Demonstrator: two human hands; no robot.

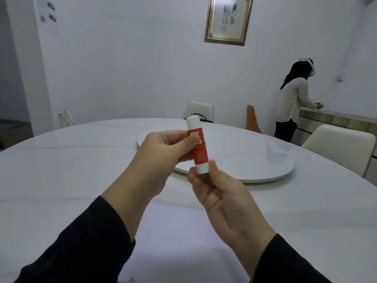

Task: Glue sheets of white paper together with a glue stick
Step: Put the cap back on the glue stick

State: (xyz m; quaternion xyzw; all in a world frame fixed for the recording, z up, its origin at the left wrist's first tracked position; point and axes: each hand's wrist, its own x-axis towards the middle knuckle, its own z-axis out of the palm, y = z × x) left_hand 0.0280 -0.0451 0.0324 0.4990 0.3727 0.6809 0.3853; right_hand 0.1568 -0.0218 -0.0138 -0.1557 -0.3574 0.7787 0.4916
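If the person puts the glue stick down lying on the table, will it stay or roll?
The glue stick is a smooth round cylinder, so lying down it probably rolls on the glossy table. Standing on its flat end seems safer, though a tall narrow tube may tip.

Glue stick [198,145] label: partly covered by left hand [163,154] thumb; print too small to read.
Glue stick base: bottom end hidden behind right hand [222,193] fingers [195,176].
Sleeves [81,248]: cut off by lower edge.
Table [61,170]: cut off left, right and below.
Framed picture [228,19]: top cut off; characters illegible.
Wall sheets [48,15]: blurred.
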